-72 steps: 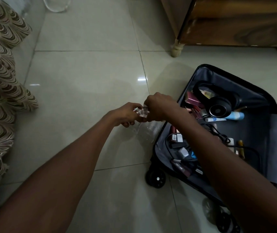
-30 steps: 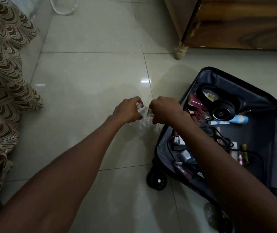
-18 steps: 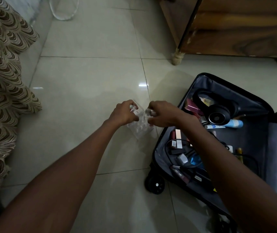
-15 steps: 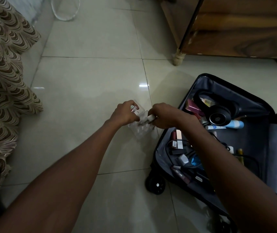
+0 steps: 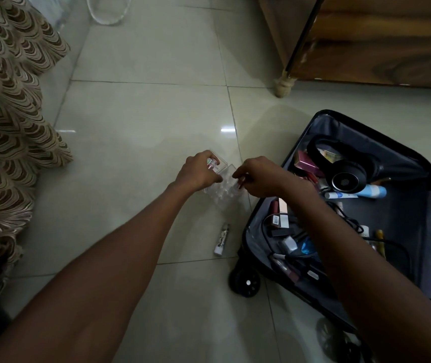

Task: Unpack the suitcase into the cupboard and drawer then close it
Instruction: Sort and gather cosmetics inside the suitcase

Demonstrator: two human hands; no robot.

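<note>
Both hands meet over the tiled floor [image 5: 136, 142] at the middle of the view, working a clear plastic box [image 5: 222, 191] with small round pockets. The left hand [image 5: 198, 174] has its grip curled on the box's rim, with a small bottle [image 5: 211, 163] under its fingers. The right hand [image 5: 259, 176] pinches a thin reddish item at the box's other side; what it is cannot be told.

A small white tube [image 5: 222, 239] lies on the floor at 6 o'clock from the box, just beside the open suitcase [image 5: 403, 216]. The suitcase lies flat at 3 to 4 o'clock, its wheel [image 5: 244, 282] toward the viewer. Inside are black headphones [image 5: 345, 171], a blue and white tube [image 5: 358, 193], a pink box [image 5: 306, 163], black cables [image 5: 348, 218] and a jumble of small cosmetics, partly hidden by the right forearm.

A wooden cupboard [image 5: 382, 40] on a pale turned foot [image 5: 283, 85] stands at 1 o'clock. A patterned brown and cream cloth [image 5: 7, 121] hangs down at 9 o'clock. The tiles are pale and glossy, the room dim
</note>
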